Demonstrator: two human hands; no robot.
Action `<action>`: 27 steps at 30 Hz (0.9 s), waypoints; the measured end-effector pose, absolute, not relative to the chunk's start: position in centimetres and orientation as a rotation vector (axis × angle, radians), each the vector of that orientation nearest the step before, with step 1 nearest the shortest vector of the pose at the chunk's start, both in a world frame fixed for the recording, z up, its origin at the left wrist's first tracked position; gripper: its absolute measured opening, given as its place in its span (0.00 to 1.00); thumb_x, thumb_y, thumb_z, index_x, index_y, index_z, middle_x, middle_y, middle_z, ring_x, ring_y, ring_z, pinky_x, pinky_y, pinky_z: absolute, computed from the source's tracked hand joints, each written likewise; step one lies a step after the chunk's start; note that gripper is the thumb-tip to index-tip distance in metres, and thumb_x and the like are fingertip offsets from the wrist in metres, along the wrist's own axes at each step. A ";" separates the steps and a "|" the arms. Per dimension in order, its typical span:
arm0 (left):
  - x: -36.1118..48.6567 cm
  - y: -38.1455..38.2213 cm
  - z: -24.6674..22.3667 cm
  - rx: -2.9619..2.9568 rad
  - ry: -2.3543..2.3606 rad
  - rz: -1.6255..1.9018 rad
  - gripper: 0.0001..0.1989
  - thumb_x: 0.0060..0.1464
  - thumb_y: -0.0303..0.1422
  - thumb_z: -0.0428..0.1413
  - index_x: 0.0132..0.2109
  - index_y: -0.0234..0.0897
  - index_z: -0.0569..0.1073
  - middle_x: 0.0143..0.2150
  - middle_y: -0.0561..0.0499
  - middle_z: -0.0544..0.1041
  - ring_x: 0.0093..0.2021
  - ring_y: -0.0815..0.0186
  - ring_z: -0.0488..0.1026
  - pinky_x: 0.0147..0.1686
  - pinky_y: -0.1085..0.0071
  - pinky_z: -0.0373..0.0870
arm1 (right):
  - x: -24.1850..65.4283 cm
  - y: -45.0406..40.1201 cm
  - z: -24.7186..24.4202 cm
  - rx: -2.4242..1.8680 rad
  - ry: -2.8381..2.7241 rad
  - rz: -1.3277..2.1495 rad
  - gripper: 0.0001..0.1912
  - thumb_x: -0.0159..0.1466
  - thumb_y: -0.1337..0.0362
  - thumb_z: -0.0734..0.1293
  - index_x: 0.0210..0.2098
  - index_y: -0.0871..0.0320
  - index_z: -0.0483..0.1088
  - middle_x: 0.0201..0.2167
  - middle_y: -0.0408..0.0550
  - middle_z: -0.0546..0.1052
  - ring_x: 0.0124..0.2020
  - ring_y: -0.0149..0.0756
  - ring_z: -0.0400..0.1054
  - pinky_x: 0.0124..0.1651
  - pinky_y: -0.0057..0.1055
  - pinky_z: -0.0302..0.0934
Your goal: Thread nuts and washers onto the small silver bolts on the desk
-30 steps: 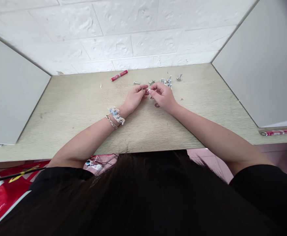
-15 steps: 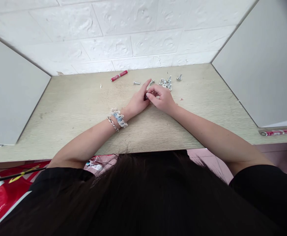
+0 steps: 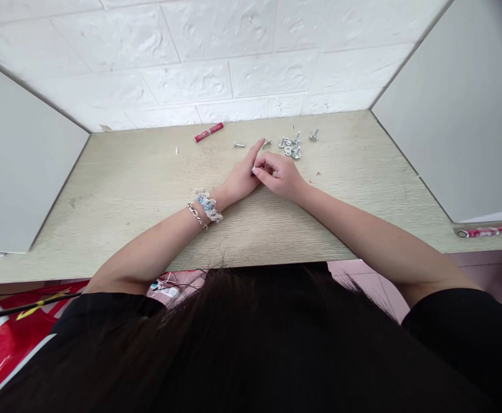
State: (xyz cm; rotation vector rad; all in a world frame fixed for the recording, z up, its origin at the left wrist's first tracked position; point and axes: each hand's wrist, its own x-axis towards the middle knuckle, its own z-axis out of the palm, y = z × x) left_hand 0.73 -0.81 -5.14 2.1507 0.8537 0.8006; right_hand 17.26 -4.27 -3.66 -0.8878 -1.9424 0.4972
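Observation:
Over the middle of the desk, my left hand (image 3: 241, 179) and my right hand (image 3: 284, 175) meet. The left index finger points up and away, while its other fingers curl out of sight behind the right hand. My right thumb and bent fingers pinch together against the left palm. Whatever small thing lies between the hands is hidden. Just beyond the fingertips lies a metal bolt (image 3: 267, 143), partly covered by the left index finger. Another bolt (image 3: 239, 145) rests on its side to the left. A cluster of bolts, nuts and washers (image 3: 291, 145) sits behind my right hand.
A single bolt (image 3: 314, 135) stands apart at the back right. One red tube (image 3: 208, 132) lies near the white brick wall (image 3: 208, 83), and a second red tube (image 3: 489, 232) at the right front edge. Grey panels (image 3: 453, 115) flank the wooden desk (image 3: 117, 189).
My right thumb and fingers have shifted slightly against the left hand, and the dark gap between the hands is now covered. The bolts on the desk stay where they were.

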 end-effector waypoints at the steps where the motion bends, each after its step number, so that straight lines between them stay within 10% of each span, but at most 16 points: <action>1: 0.7 -0.8 -5.1 2.139 0.842 0.812 0.41 0.62 0.28 0.54 0.78 0.37 0.48 0.50 0.48 0.82 0.51 0.59 0.80 0.58 0.59 0.75 | 17.3 -4.2 -3.7 -0.878 -1.946 0.489 0.07 0.65 0.58 0.62 0.33 0.54 0.63 0.28 0.43 0.70 0.28 0.32 0.60 0.35 0.34 0.58; 9: 1.0 -0.8 -4.7 2.127 0.888 0.819 0.38 0.61 0.28 0.57 0.75 0.35 0.55 0.56 0.46 0.79 0.56 0.60 0.78 0.59 0.62 0.74 | 17.4 -4.2 -3.8 -0.903 -1.916 0.508 0.06 0.66 0.60 0.63 0.34 0.55 0.64 0.28 0.43 0.70 0.28 0.32 0.60 0.35 0.33 0.58; 16: 1.3 -1.4 -4.0 2.186 0.949 0.817 0.08 0.59 0.25 0.55 0.45 0.35 0.75 0.41 0.49 0.82 0.43 0.62 0.79 0.45 0.67 0.75 | 17.5 -4.2 -3.8 -0.946 -1.781 0.675 0.09 0.69 0.56 0.63 0.37 0.55 0.67 0.32 0.45 0.74 0.32 0.33 0.65 0.38 0.34 0.62; 27: 1.5 -2.0 -3.0 2.144 0.942 0.802 0.09 0.58 0.23 0.54 0.44 0.34 0.76 0.43 0.49 0.83 0.44 0.63 0.77 0.46 0.67 0.73 | 17.4 -4.2 -3.9 -0.951 -1.800 0.713 0.17 0.70 0.48 0.63 0.36 0.55 0.68 0.32 0.45 0.73 0.34 0.34 0.66 0.40 0.35 0.63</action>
